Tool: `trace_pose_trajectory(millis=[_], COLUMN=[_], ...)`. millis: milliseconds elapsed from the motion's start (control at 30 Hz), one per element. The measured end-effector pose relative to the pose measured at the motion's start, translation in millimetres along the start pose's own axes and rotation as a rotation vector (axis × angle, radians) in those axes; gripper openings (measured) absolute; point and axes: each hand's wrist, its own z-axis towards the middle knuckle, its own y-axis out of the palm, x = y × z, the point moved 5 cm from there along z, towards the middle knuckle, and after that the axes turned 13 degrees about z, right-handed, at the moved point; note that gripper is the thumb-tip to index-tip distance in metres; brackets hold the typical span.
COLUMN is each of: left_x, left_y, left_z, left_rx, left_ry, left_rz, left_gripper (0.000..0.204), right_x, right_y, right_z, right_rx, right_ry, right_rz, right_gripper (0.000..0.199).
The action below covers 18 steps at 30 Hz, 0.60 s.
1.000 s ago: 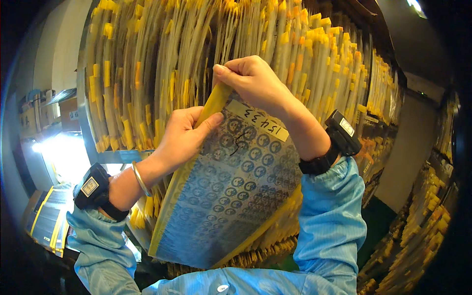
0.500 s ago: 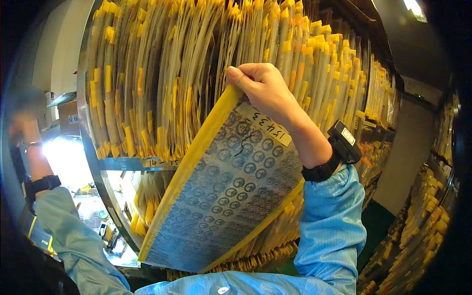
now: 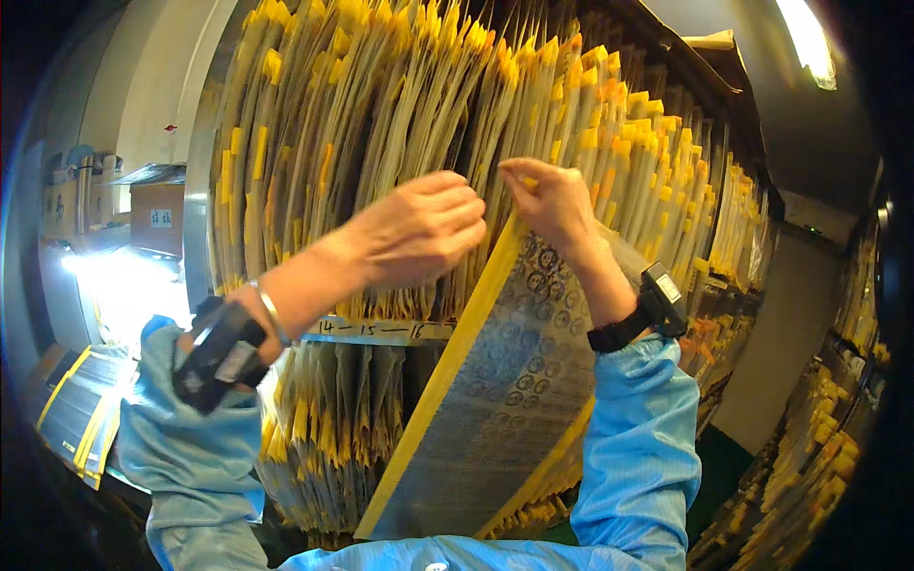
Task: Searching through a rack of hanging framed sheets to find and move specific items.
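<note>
My right hand (image 3: 552,205) pinches the top corner of a large yellow-edged sheet (image 3: 495,400) printed with rows of small round patterns; the sheet hangs down at a slant in front of a rack. My left hand (image 3: 419,228) reaches into the row of hanging sheets (image 3: 381,124) on the upper shelf, fingers curled among their edges just left of the held sheet. Both arms wear blue sleeves and a black wrist device.
The rack holds many similar sheets with yellow tabs on an upper and a lower row (image 3: 333,428), with a labelled shelf strip (image 3: 381,330) between. More racks of sheets (image 3: 828,419) line the right. A stack of dark yellow-edged sheets (image 3: 76,409) lies lower left.
My left hand has come back from the far left up to the upper row of sheets. My right hand lifted the held sheet's top edge closer to that row.
</note>
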Motion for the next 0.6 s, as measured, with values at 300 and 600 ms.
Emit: trace_pose_trajectory(millis=[300,600], left_x=[20,10], left_y=[86,86], left_z=[9,-1], left_rx=[-0.135,-0.053], left_ry=[-0.155,-0.29], left_rz=[-0.062,0.245], left_gripper=[0.027,0.035], right_x=[16,21], right_y=[1,-9], right_z=[-20,-23], right_rx=[-0.047,0.058], right_ry=[-0.143,-0.077], right_rz=[-0.54,-0.525], right_gripper=[0.025,0.024])
